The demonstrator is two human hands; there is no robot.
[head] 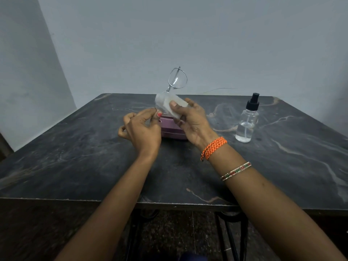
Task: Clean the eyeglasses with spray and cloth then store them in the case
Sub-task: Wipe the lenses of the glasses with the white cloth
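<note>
Both hands are up over the table (75,166), busy with the wiping step. The right hand (190,119) has its thumb and fingers curled round a white cloth (169,105), and the cloth is folded over the lower lens of the eyeglasses (178,79). The upper lens stands clear above the fingertips, bare and tilted. The left hand (141,129) pinches the frame's lower edge between thumb and forefinger, just beside the cloth; its other fingers curl loosely and hold nothing.

Next, I judge, the cloth must travel to the uncovered lens while the left pinch keeps the thin frame steady and unbent.

Under both hands, partly hidden by them, lies the pink case (172,131), seemingly closed. The spray bottle (246,123) stands well off to the right of the right hand, untouched.
</note>
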